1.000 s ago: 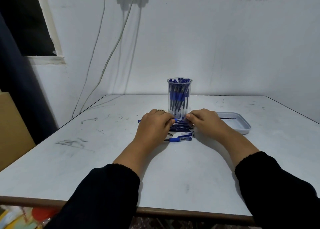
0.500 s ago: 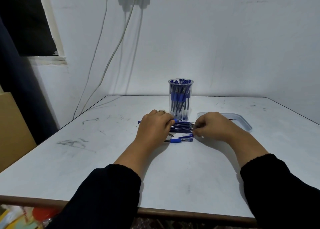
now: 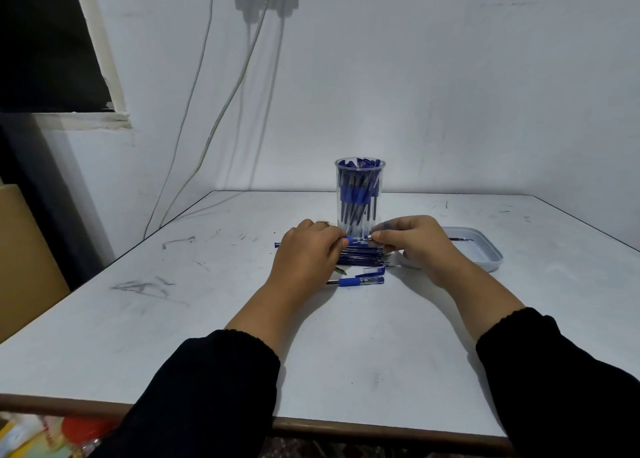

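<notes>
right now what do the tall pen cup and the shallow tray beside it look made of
Pen cup: clear glossy plastic, probably, maybe glass; the pens inside show straight through its wall. Shallow tray: pale, matte-looking plastic, judging by its rounded moulded rim, though that is less sure.

No readable text, label, brand or number shows on anything here.

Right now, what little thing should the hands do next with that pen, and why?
Probably push or twist the tip end snug with the right hand. It pinches the pen at its silver tip while the left hand grips the barrel, just above the pile in front of the cup.
</notes>
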The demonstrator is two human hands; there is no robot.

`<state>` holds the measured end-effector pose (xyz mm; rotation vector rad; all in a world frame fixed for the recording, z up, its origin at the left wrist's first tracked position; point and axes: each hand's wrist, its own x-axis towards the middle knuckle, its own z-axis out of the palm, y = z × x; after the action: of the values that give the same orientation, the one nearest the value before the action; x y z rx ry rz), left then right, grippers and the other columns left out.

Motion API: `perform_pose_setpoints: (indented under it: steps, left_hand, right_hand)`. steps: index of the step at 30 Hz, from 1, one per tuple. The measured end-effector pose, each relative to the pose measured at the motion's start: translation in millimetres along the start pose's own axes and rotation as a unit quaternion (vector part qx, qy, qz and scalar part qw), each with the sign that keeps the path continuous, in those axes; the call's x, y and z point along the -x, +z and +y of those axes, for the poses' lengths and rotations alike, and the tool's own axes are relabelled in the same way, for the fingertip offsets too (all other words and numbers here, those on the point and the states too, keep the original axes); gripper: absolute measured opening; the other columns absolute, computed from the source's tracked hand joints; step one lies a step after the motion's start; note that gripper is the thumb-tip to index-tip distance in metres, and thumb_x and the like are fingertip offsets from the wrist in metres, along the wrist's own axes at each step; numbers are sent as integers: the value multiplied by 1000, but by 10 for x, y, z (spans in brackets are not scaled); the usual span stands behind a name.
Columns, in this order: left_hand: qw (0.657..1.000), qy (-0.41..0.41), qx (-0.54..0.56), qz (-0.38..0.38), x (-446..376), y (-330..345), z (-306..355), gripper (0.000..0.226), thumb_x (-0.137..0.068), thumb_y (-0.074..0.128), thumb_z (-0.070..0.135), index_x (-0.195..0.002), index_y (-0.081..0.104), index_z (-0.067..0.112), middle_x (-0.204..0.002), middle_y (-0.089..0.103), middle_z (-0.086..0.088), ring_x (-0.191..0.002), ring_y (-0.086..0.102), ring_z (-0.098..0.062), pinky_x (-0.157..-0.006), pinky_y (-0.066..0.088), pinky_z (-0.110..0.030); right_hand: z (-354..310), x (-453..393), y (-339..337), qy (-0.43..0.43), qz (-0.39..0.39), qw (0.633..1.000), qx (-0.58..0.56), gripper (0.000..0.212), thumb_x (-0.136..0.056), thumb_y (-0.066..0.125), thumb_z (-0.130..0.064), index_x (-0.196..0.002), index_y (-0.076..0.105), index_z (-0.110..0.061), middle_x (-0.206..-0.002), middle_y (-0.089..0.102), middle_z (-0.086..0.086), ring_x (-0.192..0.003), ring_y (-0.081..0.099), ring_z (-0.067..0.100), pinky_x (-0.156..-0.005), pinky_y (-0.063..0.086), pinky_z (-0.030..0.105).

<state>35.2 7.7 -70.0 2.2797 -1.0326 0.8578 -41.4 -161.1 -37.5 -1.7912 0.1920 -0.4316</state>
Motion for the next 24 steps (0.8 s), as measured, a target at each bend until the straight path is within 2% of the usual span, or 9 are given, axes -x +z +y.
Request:
perform_pose_setpoints:
  steps: [6, 9, 12, 15, 17, 19, 21, 24]
  left_hand:
    - [1000, 14, 15, 10, -6, 18, -14, 18, -95, 53, 24, -99, 69, 16, -86, 67, 0, -77, 41, -14, -66, 32, -28]
    - [999, 25, 16, 22, -5, 22, -26, 16, -94, 57, 23, -98, 70, 14, -84, 68, -1, -76, 49, -19, -64, 36, -29]
    - [999, 38, 15, 21, -10, 28, -22, 17, -92, 56, 24, -96, 70, 14, -82, 68, -1, -77, 52, -22, -64, 35, -29]
    - [999, 43, 13, 25, -10, 28, -19, 21, -91, 53, 27, -93, 70, 15, -80, 68, 0, -76, 52, -22, -63, 33, -27]
    - [999, 43, 11, 31, -6, 26, -22, 19, -91, 55, 25, -95, 70, 14, -81, 68, -1, -76, 53, -22, -64, 33, -27]
    - [999, 40, 11, 30, -7, 25, -21, 17, -92, 58, 23, -98, 70, 14, -83, 69, -1, -77, 53, -21, -64, 32, -27]
    - [999, 40, 11, 32, -9, 27, -22, 16, -92, 58, 23, -98, 71, 14, -83, 69, 0, -77, 53, -21, -64, 32, -27]
    - [998, 43, 14, 36, -5, 29, -23, 15, -91, 59, 23, -97, 71, 14, -82, 69, 0, -76, 53, -21, -63, 36, -27]
  right_hand:
    - [-2, 30, 43, 4, -19, 1000, -10, 7, -86, 67, -4, -92, 69, 0, -62, 70, 2, -46, 55, -2, -46, 42, 9]
    - [15, 12, 54, -1, -25, 1000, 14, 12, -89, 66, -14, -89, 71, -3, -71, 72, 8, -53, 57, 1, -57, 48, 11]
    - [41, -10, 89, 13, -23, 998, 58, 25, -93, 62, -26, -81, 72, -7, -69, 73, 6, -61, 58, 9, -66, 48, 20]
    - [25, 5, 118, 20, -19, 997, 69, 37, -96, 56, -34, -72, 70, -9, -62, 69, 4, -53, 58, 7, -59, 45, 18]
    - [6, 18, 115, 22, -21, 996, 83, 36, -97, 52, -38, -79, 69, -13, -66, 69, 4, -52, 54, 6, -55, 40, 19]
    - [-12, 26, 104, 22, -40, 996, 74, 19, -96, 54, -29, -90, 66, -15, -72, 67, 5, -59, 52, 10, -55, 39, 20]
    - [-11, 18, 102, 14, -50, 997, 54, 5, -92, 59, -13, -91, 63, -15, -74, 63, 5, -67, 55, 13, -59, 43, 21]
    - [16, 9, 105, -1, -52, 997, 61, 8, -91, 59, -10, -86, 65, -12, -68, 61, 3, -66, 54, 14, -62, 42, 24]
